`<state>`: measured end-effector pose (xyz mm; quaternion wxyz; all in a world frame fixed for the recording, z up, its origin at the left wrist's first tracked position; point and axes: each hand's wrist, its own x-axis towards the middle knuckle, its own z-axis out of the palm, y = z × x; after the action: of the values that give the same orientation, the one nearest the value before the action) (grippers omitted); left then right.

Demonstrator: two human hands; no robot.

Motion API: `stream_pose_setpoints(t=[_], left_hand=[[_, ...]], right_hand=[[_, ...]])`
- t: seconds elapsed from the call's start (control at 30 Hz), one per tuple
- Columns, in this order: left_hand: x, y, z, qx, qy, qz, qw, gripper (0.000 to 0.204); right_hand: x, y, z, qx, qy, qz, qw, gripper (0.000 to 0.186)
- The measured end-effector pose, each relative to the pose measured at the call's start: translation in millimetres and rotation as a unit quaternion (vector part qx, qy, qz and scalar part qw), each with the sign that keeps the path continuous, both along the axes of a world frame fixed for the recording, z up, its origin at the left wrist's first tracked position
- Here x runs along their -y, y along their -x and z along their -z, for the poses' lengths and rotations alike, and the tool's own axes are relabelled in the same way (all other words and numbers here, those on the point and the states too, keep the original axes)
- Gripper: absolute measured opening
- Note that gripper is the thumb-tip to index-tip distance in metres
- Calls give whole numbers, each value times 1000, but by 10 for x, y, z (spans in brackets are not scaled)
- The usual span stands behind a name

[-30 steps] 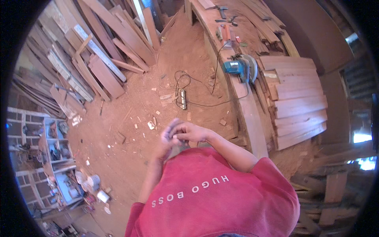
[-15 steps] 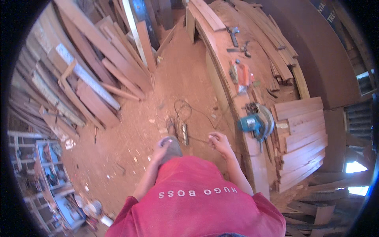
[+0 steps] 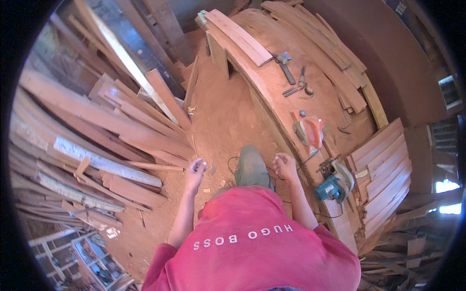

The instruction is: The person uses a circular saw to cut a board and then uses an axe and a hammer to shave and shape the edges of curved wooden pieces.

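Note:
My left hand [image 3: 195,173] hangs above the sawdust floor beside leaning timber, its fingers loosely bent and apart, with nothing visible in it. On the other side my right hand [image 3: 285,167] is held near the workbench edge [image 3: 272,109], fingers loosely curled, also with no object showing. Between the hands a trouser leg [image 3: 252,167] reaches forward over a dark cord. Closest to the right hand on the bench lie a blue circular saw [image 3: 331,186] and an orange-and-grey power tool [image 3: 314,133]. Farther along are a hammer [image 3: 285,70] and pincers [image 3: 298,88].
Leaning planks [image 3: 111,128] crowd the left side. Long boards [image 3: 238,36] rest on the bench's far end, with more timber [image 3: 323,43] behind. A stack of short boards [image 3: 383,174] stands at right. Low left is a shelf unit [image 3: 94,257].
I have moved forward, with one leg now extended between my hands. My left hand has risen slightly; the bench tools appear nearer and farther right in view.

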<state>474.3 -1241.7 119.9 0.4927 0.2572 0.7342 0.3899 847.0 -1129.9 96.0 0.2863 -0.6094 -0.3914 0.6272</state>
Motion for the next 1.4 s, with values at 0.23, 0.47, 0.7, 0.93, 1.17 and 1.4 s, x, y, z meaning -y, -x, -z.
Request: stream_pose_setpoints(t=[0.23, 0.47, 0.7, 0.93, 1.17, 1.4], left_hand=[[-846, 495, 945, 31, 54, -80, 995, 46], [-967, 1104, 2097, 79, 119, -241, 960, 44], [-2205, 1234, 1694, 5, 201, -88, 976, 37], [-3033, 1774, 1707, -29, 218, -15, 975, 34], [-4817, 2999, 1720, -78, 109, 201, 970, 36], [-7405, 3185, 1439, 37, 25, 91, 995, 44]], right_hand=[[-2478, 673, 513, 0, -42, 54, 998, 36], [-5246, 1299, 1016, 37, -12, 113, 993, 58], [-6550, 1310, 2283, 131, 22, 252, 958, 53], [-6500, 1711, 1721, 25, 103, 285, 953, 39], [-6121, 1657, 1538, 253, -15, 149, 956, 39], [-5498, 2650, 18, 311, -187, 107, 925, 33]])
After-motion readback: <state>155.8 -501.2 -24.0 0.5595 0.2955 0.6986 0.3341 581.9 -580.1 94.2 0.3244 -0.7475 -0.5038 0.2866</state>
